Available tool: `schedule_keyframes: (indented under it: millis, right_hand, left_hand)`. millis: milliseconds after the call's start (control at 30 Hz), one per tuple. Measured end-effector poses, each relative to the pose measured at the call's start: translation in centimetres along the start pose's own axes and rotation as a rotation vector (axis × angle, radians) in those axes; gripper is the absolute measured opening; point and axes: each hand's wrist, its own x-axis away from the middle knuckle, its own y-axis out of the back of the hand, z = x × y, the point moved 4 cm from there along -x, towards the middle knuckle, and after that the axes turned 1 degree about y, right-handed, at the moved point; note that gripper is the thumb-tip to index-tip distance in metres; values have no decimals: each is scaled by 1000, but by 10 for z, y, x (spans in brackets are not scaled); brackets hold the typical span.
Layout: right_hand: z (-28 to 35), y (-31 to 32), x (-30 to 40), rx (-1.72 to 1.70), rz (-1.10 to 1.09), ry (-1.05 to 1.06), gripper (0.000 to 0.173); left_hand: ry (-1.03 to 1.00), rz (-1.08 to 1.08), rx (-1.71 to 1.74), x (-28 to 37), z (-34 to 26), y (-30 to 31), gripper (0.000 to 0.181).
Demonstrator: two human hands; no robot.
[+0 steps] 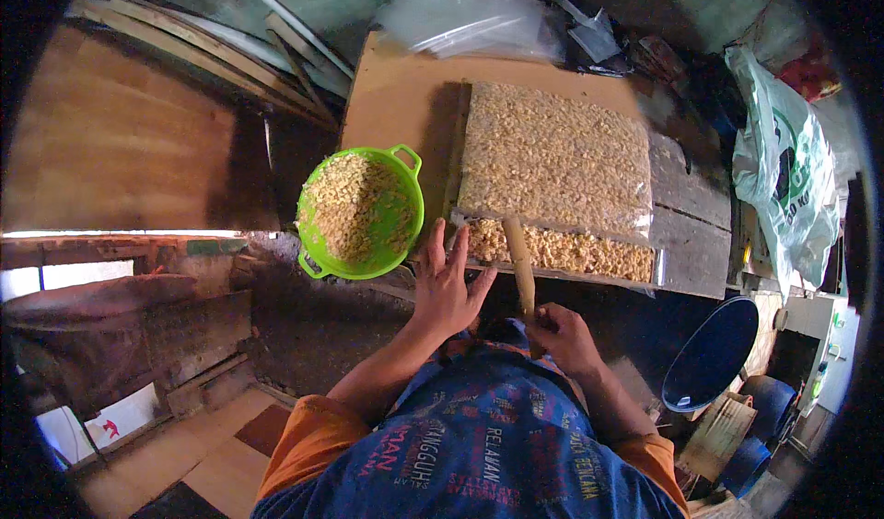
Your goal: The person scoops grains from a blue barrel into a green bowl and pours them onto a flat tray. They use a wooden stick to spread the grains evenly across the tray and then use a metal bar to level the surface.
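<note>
My right hand (563, 336) is closed around the lower end of a wooden stick (519, 263), whose far end rests at the near part of a bed of pale, grain-like pieces. Most of that bed lies under a clear plastic sheet (552, 160); a strip of uncovered pieces (587, 251) shows along the near edge. My left hand (449, 284), fingers spread, is at the near left corner of the bed; whether it touches it I cannot tell. Left of it, a green plastic colander (412, 208) with two handles holds more of the pieces.
The bed lies on a wooden table (404, 70). Clear plastic sheeting (476, 25) and a scoop (595, 35) lie at the back. A white plastic sack (784, 173) hangs at the right, above a round dark-blue container (711, 353). Wooden planks (200, 53) lean at the upper left.
</note>
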Motion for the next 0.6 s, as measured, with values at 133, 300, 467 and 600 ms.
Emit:
schedule_keyframes:
  millis: [133,300,467,600]
  right_hand:
    - [-10,1,0,-86,-2,13,12]
    - [-13,2,-2,-46,-4,25,11]
    - [-18,0,-9,4,7,100,16]
    - [11,-14,-11,-29,102,53,11]
  left_hand:
    - [14,22,-76,-10,4,-7,76]
    - [29,116,-94,2,1,4,76]
    - [20,168,-123,15,1,10,76]
    - [41,186,-129,25,0,16,78]
